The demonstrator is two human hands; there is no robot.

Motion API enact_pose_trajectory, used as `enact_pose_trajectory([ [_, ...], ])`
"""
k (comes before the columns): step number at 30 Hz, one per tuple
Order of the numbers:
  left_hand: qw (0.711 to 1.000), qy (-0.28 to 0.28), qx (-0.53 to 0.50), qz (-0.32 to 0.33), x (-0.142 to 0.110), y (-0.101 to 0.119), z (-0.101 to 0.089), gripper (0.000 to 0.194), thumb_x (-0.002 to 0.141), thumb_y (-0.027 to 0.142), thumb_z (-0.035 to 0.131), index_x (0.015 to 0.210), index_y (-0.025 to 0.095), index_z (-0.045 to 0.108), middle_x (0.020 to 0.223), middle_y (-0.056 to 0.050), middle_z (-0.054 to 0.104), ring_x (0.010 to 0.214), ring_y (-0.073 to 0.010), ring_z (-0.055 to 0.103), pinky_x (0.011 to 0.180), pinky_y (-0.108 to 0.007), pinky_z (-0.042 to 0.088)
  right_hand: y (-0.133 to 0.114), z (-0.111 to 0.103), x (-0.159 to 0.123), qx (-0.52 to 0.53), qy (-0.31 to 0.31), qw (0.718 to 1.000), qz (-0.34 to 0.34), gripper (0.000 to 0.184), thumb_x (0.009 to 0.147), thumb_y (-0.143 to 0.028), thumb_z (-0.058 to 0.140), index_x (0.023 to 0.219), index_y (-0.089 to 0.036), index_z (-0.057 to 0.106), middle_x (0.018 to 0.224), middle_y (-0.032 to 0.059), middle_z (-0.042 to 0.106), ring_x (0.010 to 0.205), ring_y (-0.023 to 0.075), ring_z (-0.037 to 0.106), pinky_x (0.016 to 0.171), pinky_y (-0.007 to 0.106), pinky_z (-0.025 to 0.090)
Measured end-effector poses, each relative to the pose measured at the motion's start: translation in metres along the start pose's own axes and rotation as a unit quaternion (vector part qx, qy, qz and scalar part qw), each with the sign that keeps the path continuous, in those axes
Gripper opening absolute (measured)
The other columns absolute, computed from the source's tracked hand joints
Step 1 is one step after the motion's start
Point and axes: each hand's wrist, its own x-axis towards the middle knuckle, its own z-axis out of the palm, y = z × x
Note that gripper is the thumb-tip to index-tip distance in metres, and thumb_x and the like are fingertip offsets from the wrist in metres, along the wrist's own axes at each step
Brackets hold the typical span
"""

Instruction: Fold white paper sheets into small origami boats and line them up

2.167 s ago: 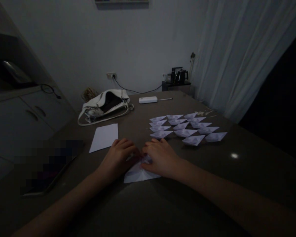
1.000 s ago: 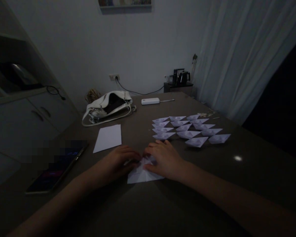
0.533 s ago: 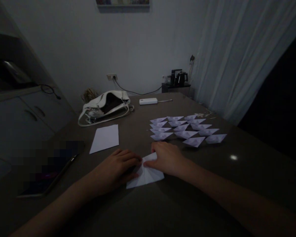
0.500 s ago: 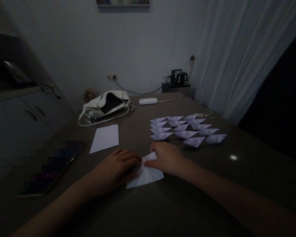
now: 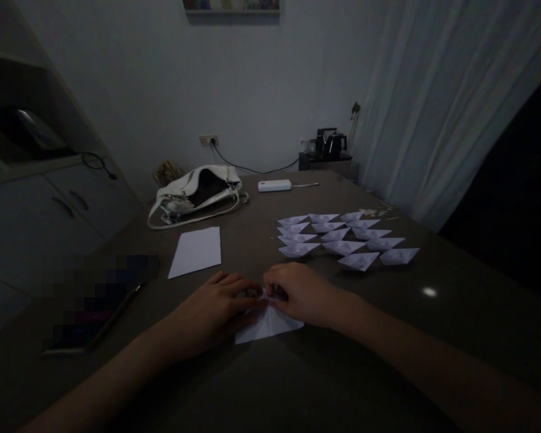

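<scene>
A partly folded white paper (image 5: 269, 325) lies on the dark table (image 5: 297, 385) right in front of me. My left hand (image 5: 216, 310) rests on the paper's left part, fingers curled and pressing near its top point. My right hand (image 5: 300, 294) sits on the right part, its fingertips pinching the paper's top next to the left hand's. The room is dim, and the paper's upper part is hidden under both hands.
Several folded paper boats (image 5: 342, 237) lie in rows at the right. A flat white sheet (image 5: 196, 251) lies at the left, a phone (image 5: 92, 325) nearer left. A white handbag (image 5: 196, 192) and a white power bank (image 5: 275, 186) sit further back. Curtain at right.
Half a second ago my right hand lay further right with the paper's top point showing. Now both hands have closed together over that point, fingertips meeting.
</scene>
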Motion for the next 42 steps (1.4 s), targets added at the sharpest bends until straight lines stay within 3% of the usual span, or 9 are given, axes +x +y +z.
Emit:
enact_pose_trajectory([
  [5,1.000,0.011,-0.007,0.003,-0.001,-0.002,0.001,0.024,0.089,0.025,0.054,0.111,0.032,0.060,0.115,-0.001,0.059,0.103,-0.0209,0.053,0.086,-0.035,0.034,0.000,-0.011,-0.001,-0.007,-0.055,0.997,-0.057,0.008,0.072,-0.014,0.064,0.079,-0.014,0.060,0.080,0.0024,0.060,0.069,0.0107,0.051,0.060,0.021,0.035],
  [10,1.000,0.019,-0.016,0.011,0.000,-0.006,0.004,0.023,0.088,0.026,0.055,0.109,0.033,0.062,0.114,0.000,0.060,0.100,-0.0207,0.053,0.083,-0.035,0.036,0.002,-0.016,-0.001,-0.004,-0.092,0.994,-0.061,0.021,0.071,-0.027,0.071,0.087,-0.013,0.066,0.084,0.0043,0.063,0.073,0.0130,0.055,0.063,0.022,0.038],
  [16,0.998,0.032,-0.056,0.022,-0.001,-0.012,0.007,0.021,0.087,0.023,0.057,0.105,0.031,0.065,0.113,-0.002,0.060,0.099,-0.0204,0.053,0.081,-0.033,0.039,0.004,-0.019,0.000,0.003,-0.125,0.990,-0.068,0.023,0.074,-0.029,0.069,0.092,-0.014,0.070,0.090,0.0060,0.064,0.080,0.0142,0.058,0.070,0.023,0.041],
  [36,0.995,0.011,-0.094,0.010,-0.002,-0.013,0.006,0.022,0.088,0.020,0.055,0.104,0.031,0.065,0.112,-0.003,0.060,0.101,-0.0199,0.054,0.084,-0.032,0.041,0.005,-0.016,-0.001,-0.002,-0.122,0.990,-0.067,0.024,0.072,-0.027,0.072,0.092,-0.013,0.069,0.092,0.0060,0.063,0.081,0.0143,0.057,0.071,0.024,0.042],
  [42,0.995,0.006,-0.097,-0.004,-0.002,-0.010,0.004,0.021,0.086,0.021,0.058,0.105,0.029,0.063,0.113,-0.003,0.058,0.102,-0.0203,0.053,0.086,-0.033,0.041,0.006,-0.015,-0.002,0.015,-0.112,0.991,-0.069,0.020,0.078,-0.030,0.067,0.089,-0.014,0.070,0.090,0.0057,0.063,0.081,0.0139,0.057,0.072,0.024,0.042],
])
